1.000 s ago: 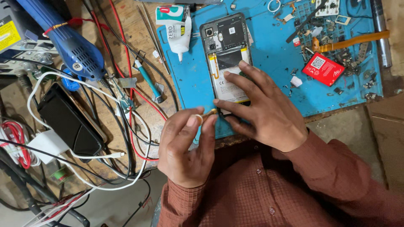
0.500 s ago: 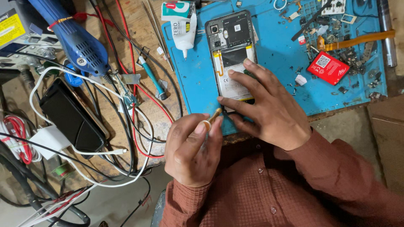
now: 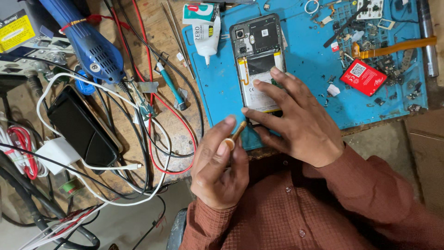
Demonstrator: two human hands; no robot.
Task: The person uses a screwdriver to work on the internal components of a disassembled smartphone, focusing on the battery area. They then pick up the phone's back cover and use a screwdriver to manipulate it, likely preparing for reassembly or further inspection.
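An opened smartphone [image 3: 256, 46] lies back-up on a blue work mat [image 3: 305, 69], its battery and circuit board showing. My right hand [image 3: 300, 125] is spread flat over the phone's lower half and presses it onto the mat. Just left of it, my left hand [image 3: 215, 171] pinches a small brass-coloured screwdriver [image 3: 235, 134]. The tool's tip points up and to the right, at the phone's bottom left corner beside my right fingertips. My right hand hides the phone's bottom edge.
On the mat are a white glue tube [image 3: 203, 32], a red card [image 3: 364, 76], an orange flex strip [image 3: 397, 46] and several small parts. On the wooden bench to the left are a blue hot-air tool [image 3: 92, 46], a black phone [image 3: 81, 129], a white charger [image 3: 58, 153] and tangled cables.
My left hand has turned and the brass screwdriver now shows between its fingers, angled toward the phone's lower corner. My right hand stays on the phone.
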